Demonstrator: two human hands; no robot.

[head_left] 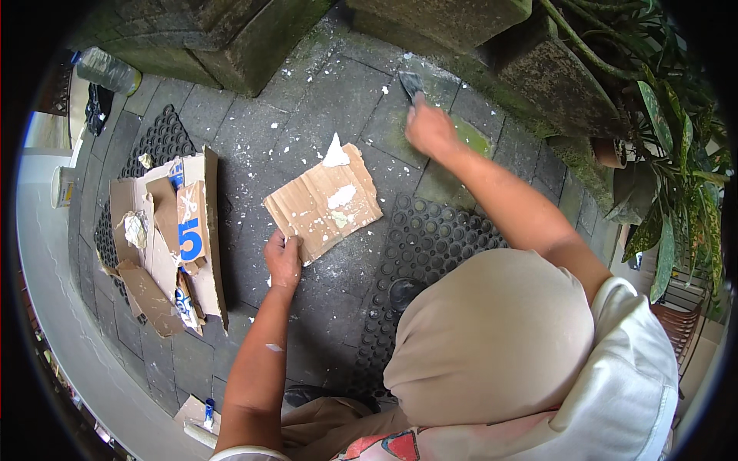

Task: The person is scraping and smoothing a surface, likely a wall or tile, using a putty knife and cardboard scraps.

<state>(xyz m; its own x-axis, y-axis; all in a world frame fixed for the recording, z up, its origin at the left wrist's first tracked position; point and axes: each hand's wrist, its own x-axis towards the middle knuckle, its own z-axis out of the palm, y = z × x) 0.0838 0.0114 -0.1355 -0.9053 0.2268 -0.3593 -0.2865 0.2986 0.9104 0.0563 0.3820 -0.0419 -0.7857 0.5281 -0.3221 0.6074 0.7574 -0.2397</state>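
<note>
The right hand (pixel 432 129) is closed in a fist around the handle of a scraper (pixel 410 82), whose blade points away from the body, at or just above the stone; I cannot tell whether it touches. The left hand (pixel 284 261) pinches the near corner of a flat piece of cardboard (pixel 311 203), thumb on top, the fingers beneath mostly hidden. On that cardboard, ahead and to the right of the left hand's grip, lie white chips (pixel 342 197).

The step in hand looks like scraping bits off the ground. The next move seems to call for a low, flat blade and a steady left grip, so that the chips do not slide off.

Around both grips spreads dark paving (pixel 315 115) dotted with white flecks, greenish just beside the right hand. A studded rubber mat (pixel 430 238) lies between the cardboard and the right forearm. Left of the left hand sits a torn carton (pixel 210 246); beyond the right hand stand mossy stone blocks (pixel 500 81), with leafy plants (pixel 665 200) farther right.
</note>
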